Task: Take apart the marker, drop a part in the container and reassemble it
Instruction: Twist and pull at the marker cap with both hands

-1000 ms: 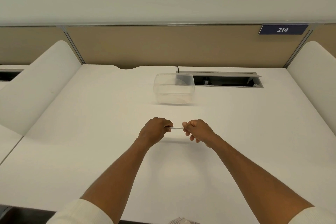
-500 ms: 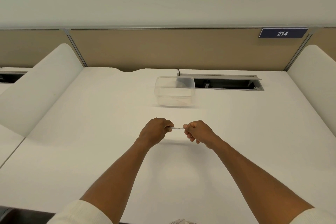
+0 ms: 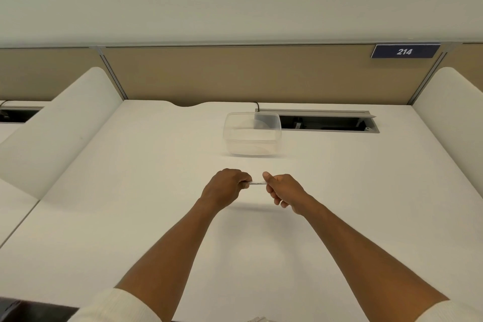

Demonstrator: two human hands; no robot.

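A thin white marker (image 3: 257, 183) is held level above the white desk, only a short middle stretch showing between my fists. My left hand (image 3: 226, 188) is closed around its left end and my right hand (image 3: 282, 191) is closed around its right end. Both ends are hidden inside the fingers, so I cannot tell whether the cap is on. A clear, empty plastic container (image 3: 252, 133) stands on the desk beyond the hands, apart from them.
An open cable tray slot (image 3: 326, 123) runs along the back of the desk (image 3: 130, 191), right of the container. A tan partition with a blue "214" sign (image 3: 404, 51) stands behind. White curved dividers (image 3: 60, 125) flank both sides.
Both hands stay gripped on the marker in nearly the same spot. The view has tilted slightly, so the container and partition sit lower in the frame.
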